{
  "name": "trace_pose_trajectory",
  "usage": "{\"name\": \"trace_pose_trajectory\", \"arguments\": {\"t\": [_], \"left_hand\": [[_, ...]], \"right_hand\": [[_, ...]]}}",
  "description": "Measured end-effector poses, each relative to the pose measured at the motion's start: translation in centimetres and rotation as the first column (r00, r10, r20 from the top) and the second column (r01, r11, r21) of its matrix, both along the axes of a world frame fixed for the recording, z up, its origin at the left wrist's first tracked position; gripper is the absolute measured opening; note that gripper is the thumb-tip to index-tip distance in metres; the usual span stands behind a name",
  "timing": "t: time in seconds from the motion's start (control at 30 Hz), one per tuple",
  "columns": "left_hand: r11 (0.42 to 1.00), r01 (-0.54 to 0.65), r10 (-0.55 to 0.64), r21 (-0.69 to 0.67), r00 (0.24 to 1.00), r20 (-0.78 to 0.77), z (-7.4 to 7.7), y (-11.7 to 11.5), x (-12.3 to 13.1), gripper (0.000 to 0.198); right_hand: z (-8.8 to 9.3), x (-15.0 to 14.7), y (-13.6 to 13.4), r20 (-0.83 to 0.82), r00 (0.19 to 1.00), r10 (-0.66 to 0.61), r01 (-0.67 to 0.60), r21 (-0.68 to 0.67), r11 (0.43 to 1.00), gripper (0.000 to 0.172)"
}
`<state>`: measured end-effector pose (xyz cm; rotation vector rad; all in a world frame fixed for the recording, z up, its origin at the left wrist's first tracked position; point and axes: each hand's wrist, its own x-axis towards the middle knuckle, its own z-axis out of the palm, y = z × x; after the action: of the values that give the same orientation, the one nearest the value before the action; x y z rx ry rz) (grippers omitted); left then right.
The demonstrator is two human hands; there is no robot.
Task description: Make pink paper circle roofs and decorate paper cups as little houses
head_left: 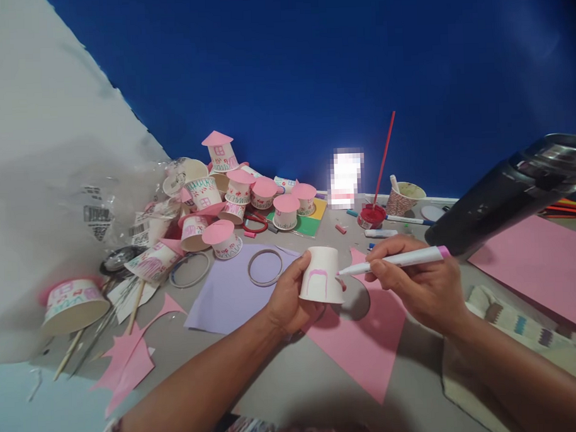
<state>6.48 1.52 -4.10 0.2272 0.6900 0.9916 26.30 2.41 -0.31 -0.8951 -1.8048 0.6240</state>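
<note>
My left hand (288,298) is wrapped round an upside-down white paper cup (321,275) held just above the table. A pink arch is drawn on the cup's side. My right hand (420,284) pinches a pink-capped marker (398,259), and its tip touches the cup's right edge near the arch. Beneath the cup lie a pink paper sheet (363,349) with a round hole cut out and a lilac sheet (229,293).
A heap of decorated paper-cup houses with pink roofs (235,192) sits at the back left beside crumpled plastic wrap (113,216). Tape rings (265,267), pink scraps (127,360), a red paint pot (372,216), a cup of glue (404,198) and a dark bottle (509,192) surround the hands.
</note>
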Motion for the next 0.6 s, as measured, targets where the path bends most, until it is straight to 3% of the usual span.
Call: {"name": "trace_pose_trajectory", "arguments": {"t": [0.33, 0.6], "left_hand": [[1.0, -0.02, 0.02, 0.015, 0.999, 0.033, -0.17, -0.25, 0.22, 0.04], [0.998, -0.048, 0.048, 0.03, 0.999, 0.003, 0.1, -0.37, 0.51, 0.04]], "right_hand": [[-0.09, -0.23, -0.62, 0.056, 0.997, 0.053, -0.059, 0.109, 0.992, 0.01], [0.02, -0.34, -0.57, 0.077, 0.996, 0.043, -0.051, 0.104, 0.993, 0.009]]}}
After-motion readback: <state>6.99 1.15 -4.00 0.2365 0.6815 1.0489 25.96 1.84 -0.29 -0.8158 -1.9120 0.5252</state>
